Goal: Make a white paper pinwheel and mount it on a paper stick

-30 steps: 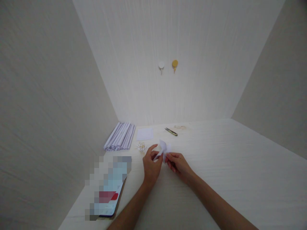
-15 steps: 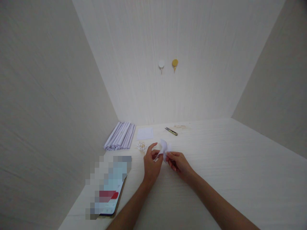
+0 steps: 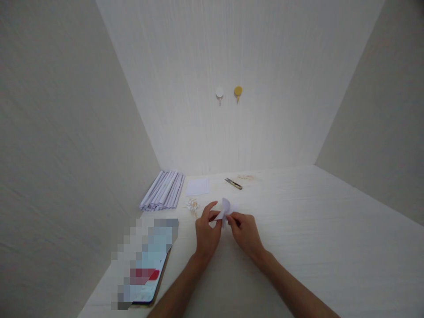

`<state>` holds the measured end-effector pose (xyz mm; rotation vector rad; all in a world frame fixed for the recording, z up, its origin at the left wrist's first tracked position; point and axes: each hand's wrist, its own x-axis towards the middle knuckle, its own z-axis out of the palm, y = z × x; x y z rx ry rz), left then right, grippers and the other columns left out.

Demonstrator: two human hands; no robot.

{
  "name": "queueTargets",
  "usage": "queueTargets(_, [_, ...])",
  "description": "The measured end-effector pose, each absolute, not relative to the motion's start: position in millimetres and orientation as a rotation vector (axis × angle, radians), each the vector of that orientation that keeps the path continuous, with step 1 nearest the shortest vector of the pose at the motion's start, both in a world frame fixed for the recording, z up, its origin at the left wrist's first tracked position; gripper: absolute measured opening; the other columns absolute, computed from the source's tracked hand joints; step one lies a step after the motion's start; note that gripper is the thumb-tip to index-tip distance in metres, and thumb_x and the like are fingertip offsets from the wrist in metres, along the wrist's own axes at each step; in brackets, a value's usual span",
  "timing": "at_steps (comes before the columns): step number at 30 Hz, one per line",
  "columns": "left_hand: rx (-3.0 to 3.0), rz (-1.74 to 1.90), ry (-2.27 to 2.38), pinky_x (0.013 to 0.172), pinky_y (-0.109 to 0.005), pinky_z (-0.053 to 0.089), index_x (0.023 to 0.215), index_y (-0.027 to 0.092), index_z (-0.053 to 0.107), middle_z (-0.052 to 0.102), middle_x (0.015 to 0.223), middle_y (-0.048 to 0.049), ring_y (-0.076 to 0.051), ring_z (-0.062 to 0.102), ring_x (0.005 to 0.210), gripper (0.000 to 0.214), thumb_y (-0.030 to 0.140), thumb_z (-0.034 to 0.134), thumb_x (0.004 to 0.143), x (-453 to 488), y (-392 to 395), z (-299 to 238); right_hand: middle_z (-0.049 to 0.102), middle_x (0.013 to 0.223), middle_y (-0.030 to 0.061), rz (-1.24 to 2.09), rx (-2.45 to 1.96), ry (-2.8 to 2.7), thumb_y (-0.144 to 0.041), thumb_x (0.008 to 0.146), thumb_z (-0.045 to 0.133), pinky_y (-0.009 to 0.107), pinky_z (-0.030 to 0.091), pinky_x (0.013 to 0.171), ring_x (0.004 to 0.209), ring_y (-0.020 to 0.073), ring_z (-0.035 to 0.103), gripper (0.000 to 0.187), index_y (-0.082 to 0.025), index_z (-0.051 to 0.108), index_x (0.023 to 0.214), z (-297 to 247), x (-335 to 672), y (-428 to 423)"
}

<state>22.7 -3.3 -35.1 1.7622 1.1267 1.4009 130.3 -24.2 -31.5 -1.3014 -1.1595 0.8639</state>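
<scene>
A small piece of white paper with bent, curving flaps [image 3: 225, 206] is held up between my two hands over the table. My left hand [image 3: 208, 229] pinches its lower left side, with the index finger raised and curved above. From the right, my right hand [image 3: 245, 229] pinches the paper close to its middle, its fingers curled in. Just left of my left hand lies a small cluster of white and tan bits [image 3: 192, 205]. Beyond the hands are a pair of thread snips [image 3: 233, 183] and a flat stack of white paper squares [image 3: 198, 187].
A pile of rolled white paper tubes [image 3: 163, 191] lies at the back left. In front of it is a phone [image 3: 150, 265], partly pixelated. Thin tan strands [image 3: 245, 177] lie near the back wall, which bears a white hook [image 3: 219, 93] and a yellow hook [image 3: 237, 91].
My right hand has turned and shifted its fingers on the paper, with the knuckles now higher. The paper's flaps have tilted. The whole view has shifted slightly.
</scene>
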Motion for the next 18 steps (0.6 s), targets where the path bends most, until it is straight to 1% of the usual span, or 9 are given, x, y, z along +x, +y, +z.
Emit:
queueTargets(4, [1.878, 1.436, 1.167, 0.07, -0.026, 0.045, 0.1, 0.019, 0.047, 0.064, 0.073, -0.0001, -0.013, 0.059, 0.069, 0.037, 0.008, 0.048, 0.065, 21.1, -3.6, -36.1, 0.036, 0.032, -0.0057, 1.11, -1.373, -1.126, -0.032, 0.068, 0.04, 0.02, 0.018, 0.032, 0.028, 0.0061, 0.027, 0.028, -0.017, 0.047, 0.046, -31.1, 126.7, -23.0])
queueTargets(6, [1.894, 1.43, 1.168, 0.07, -0.027, 0.045, 0.101, 0.019, 0.047, 0.065, 0.075, -0.0006, -0.013, 0.059, 0.07, 0.038, 0.007, 0.047, 0.065, 20.7, -3.1, -37.1, 0.036, 0.032, -0.0057, 1.136, -1.373, -1.119, -0.033, 0.07, 0.038, 0.02, 0.018, 0.031, 0.026, 0.0061, 0.026, 0.029, -0.017, 0.046, 0.047, -32.0, 127.1, -22.6])
queueTargets(8, [1.876, 1.42, 1.166, 0.07, -0.027, 0.045, 0.102, 0.019, 0.047, 0.065, 0.075, -0.0007, -0.013, 0.059, 0.07, 0.039, 0.007, 0.046, 0.065, 20.7, -2.5, -37.6, 0.039, 0.035, -0.004, 0.987, -1.4, -1.212, -0.032, 0.07, 0.04, 0.021, 0.022, 0.034, 0.03, 0.007, 0.031, 0.029, -0.017, 0.046, 0.046, -32.5, 129.2, -23.9])
queueTargets(11, [1.828, 1.409, 1.143, 0.069, -0.027, 0.046, 0.104, 0.02, 0.047, 0.065, 0.074, -0.0001, -0.013, 0.059, 0.069, 0.041, 0.007, 0.046, 0.065, 21.1, -1.9, -36.9, 0.049, 0.045, 0.0008, 0.511, -1.432, -1.492, -0.024, 0.071, 0.043, 0.022, 0.028, 0.045, 0.043, 0.0098, 0.04, 0.025, -0.017, 0.049, 0.047, -32.4, 132.1, -27.8])
queueTargets(12, [1.815, 1.41, 1.133, 0.068, -0.027, 0.047, 0.104, 0.02, 0.046, 0.065, 0.073, 0.0, -0.013, 0.059, 0.069, 0.041, 0.007, 0.046, 0.065, 21.3, -1.9, -36.2, 0.051, 0.048, 0.002, 0.387, -1.434, -1.557, -0.022, 0.071, 0.044, 0.023, 0.029, 0.047, 0.046, 0.0104, 0.041, 0.024, -0.017, 0.049, 0.048, -32.3, 132.3, -28.8])
queueTargets(13, [1.805, 1.411, 1.129, 0.068, -0.027, 0.047, 0.105, 0.019, 0.046, 0.065, 0.074, -0.0001, -0.013, 0.059, 0.07, 0.041, 0.007, 0.046, 0.065, 21.4, -2.0, -35.3, 0.053, 0.05, 0.0026, 0.333, -1.434, -1.578, -0.021, 0.071, 0.044, 0.023, 0.029, 0.049, 0.047, 0.0107, 0.041, 0.024, -0.017, 0.05, 0.048, -32.1, 131.8, -29.3])
queueTargets(14, [1.804, 1.411, 1.131, 0.068, -0.027, 0.047, 0.105, 0.019, 0.046, 0.065, 0.074, -0.0003, -0.013, 0.059, 0.07, 0.041, 0.007, 0.046, 0.065, 21.4, -2.2, -34.4, 0.053, 0.049, 0.0025, 0.347, -1.442, -1.562, -0.021, 0.071, 0.044, 0.023, 0.029, 0.048, 0.046, 0.0106, 0.041, 0.024, -0.017, 0.05, 0.048, -31.9, 130.8, -29.3])
queueTargets(15, [1.812, 1.41, 1.138, 0.068, -0.027, 0.047, 0.105, 0.019, 0.046, 0.065, 0.074, -0.0005, -0.013, 0.059, 0.07, 0.041, 0.007, 0.046, 0.065, 21.4, -2.4, -33.4, 0.051, 0.046, 0.0018, 0.428, -1.449, -1.513, -0.022, 0.071, 0.043, 0.023, 0.029, 0.046, 0.044, 0.0102, 0.041, 0.026, -0.017, 0.049, 0.047, -31.8, 129.3, -28.7])
queueTargets(18, [1.858, 1.404, 1.173, 0.068, -0.027, 0.046, 0.104, 0.019, 0.048, 0.065, 0.073, -0.0007, -0.013, 0.059, 0.069, 0.042, 0.005, 0.045, 0.064, 21.1, -3.0, -31.7, 0.043, 0.036, -0.0025, 0.906, -1.42, -1.239, -0.03, 0.072, 0.04, 0.021, 0.024, 0.036, 0.032, 0.0079, 0.034, 0.029, -0.017, 0.048, 0.048, -31.8, 124.5, -25.2])
